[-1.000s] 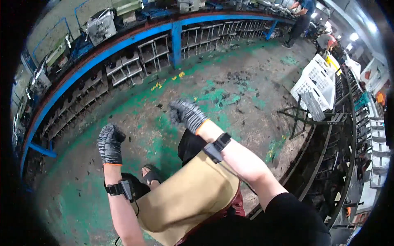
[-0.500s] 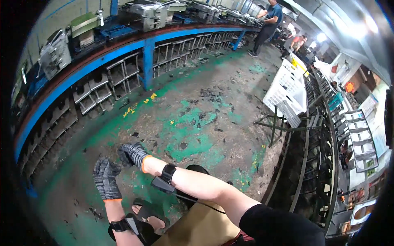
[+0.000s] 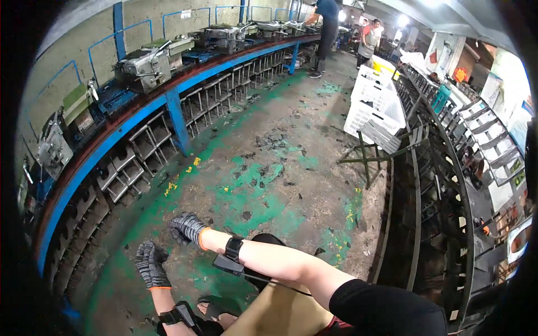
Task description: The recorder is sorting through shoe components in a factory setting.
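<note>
My left hand (image 3: 151,266), in a grey knitted glove with an orange cuff, is held out over the floor at the lower left. Its fingers are loosely bent with the thumb apart, and I see nothing in it. Just beyond and to its right is my right hand (image 3: 187,229), gloved the same way. The right fingers curl loosely downward, their tips partly hidden, and no object shows in them. The two hands are apart. Each wrist carries a black strap with a small box, the right one a black box (image 3: 228,265).
A long blue-framed bench (image 3: 175,115) with metal moulds (image 3: 147,66) runs along the left, metal racks below. To the right are white crates (image 3: 374,115), a folding metal stand (image 3: 364,162) and a dark rack (image 3: 417,224). Two people stand far ahead. Scraps litter the worn green floor (image 3: 258,199).
The view has tilted up and shifted, showing more of the bench and wall. Both hands sit slightly lower and farther right in the picture. The far person in an apron now stands more upright.
</note>
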### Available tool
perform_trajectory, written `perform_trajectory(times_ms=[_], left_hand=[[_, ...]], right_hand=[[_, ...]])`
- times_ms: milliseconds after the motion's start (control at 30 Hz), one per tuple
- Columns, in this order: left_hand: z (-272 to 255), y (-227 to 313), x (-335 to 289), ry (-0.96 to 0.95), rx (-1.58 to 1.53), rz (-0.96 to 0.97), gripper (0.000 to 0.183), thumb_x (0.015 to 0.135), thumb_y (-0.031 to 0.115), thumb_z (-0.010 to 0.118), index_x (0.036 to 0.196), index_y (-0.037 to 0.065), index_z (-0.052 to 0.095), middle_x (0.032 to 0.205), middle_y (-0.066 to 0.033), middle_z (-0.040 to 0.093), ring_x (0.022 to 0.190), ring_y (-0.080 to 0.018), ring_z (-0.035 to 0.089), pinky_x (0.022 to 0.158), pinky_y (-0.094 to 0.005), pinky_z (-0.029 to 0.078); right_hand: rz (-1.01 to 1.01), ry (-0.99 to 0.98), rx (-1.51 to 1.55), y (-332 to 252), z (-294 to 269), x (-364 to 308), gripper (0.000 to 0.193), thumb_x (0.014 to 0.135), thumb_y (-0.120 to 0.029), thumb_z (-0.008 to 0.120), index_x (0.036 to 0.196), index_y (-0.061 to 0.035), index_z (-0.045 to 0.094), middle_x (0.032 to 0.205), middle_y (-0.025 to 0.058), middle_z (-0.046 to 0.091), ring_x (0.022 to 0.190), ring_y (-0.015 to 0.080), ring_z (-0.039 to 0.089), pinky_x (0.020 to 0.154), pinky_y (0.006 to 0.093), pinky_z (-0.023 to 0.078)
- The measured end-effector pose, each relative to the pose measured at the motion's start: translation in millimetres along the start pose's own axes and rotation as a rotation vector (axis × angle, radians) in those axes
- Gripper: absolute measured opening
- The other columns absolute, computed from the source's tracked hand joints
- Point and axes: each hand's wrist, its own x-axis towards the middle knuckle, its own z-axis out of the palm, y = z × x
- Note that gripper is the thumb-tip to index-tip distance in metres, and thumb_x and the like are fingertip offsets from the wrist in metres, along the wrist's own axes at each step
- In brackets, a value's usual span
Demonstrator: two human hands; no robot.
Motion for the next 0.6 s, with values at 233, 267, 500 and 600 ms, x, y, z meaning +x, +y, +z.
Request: perform_trajectory(times_ms=[233, 267, 500, 600], left_hand=[[37.7, 74.6, -3.6, -0.032, -0.299, -0.403, 0.011, 0.09, 0.013, 0.061, 0.084, 0.004, 0.059, 0.065, -0.0092, 0.061, 0.053, -0.0194, 0.06, 0.047, -0.0323, 0.05], [26.3, 58.4, 1.8, -0.226, -0.14, -0.396, 0.009, 0.089, 0.011, 0.061, 0.092, 0.003, 0.063, 0.091, -0.0062, 0.066, 0.088, -0.0211, 0.064, 0.077, -0.0375, 0.053], [52.8, 114.7, 31.7, -0.286, -0.285, -0.442, 0.007, 0.09, 0.007, 0.061, 0.09, 0.0, 0.061, 0.074, -0.0073, 0.063, 0.056, -0.0166, 0.06, 0.05, -0.031, 0.052], [58.9, 112.5, 37.6, -0.255, -0.236, -0.382, 0.006, 0.09, 0.005, 0.061, 0.089, -0.001, 0.06, 0.073, -0.0077, 0.062, 0.057, -0.0164, 0.06, 0.052, -0.0299, 0.051]], right_hand=[[0.205, -0.023, 0.568, -13.7, -48.7, -14.6, 0.03, 0.092, -0.024, 0.055, 0.07, -0.0058, 0.062, 0.058, 0.0065, 0.057, 0.045, 0.0191, 0.054, 0.044, 0.0342, 0.042], [0.27, 0.039, 0.652, -12.6, -49.9, -21.7, 0.029, 0.091, -0.024, 0.058, 0.069, -0.0061, 0.061, 0.058, 0.0068, 0.057, 0.044, 0.0199, 0.054, 0.042, 0.0346, 0.04], [0.338, 0.122, 0.86, 12.8, -69.2, -26.8, 0.027, 0.089, -0.025, 0.061, 0.069, -0.0065, 0.06, 0.061, 0.0074, 0.058, 0.046, 0.0203, 0.054, 0.043, 0.0333, 0.04], [0.271, 0.105, 0.597, 19.7, -66.9, -20.1, 0.025, 0.09, -0.023, 0.058, 0.073, -0.0062, 0.06, 0.063, 0.0071, 0.058, 0.048, 0.0195, 0.054, 0.044, 0.033, 0.041]])
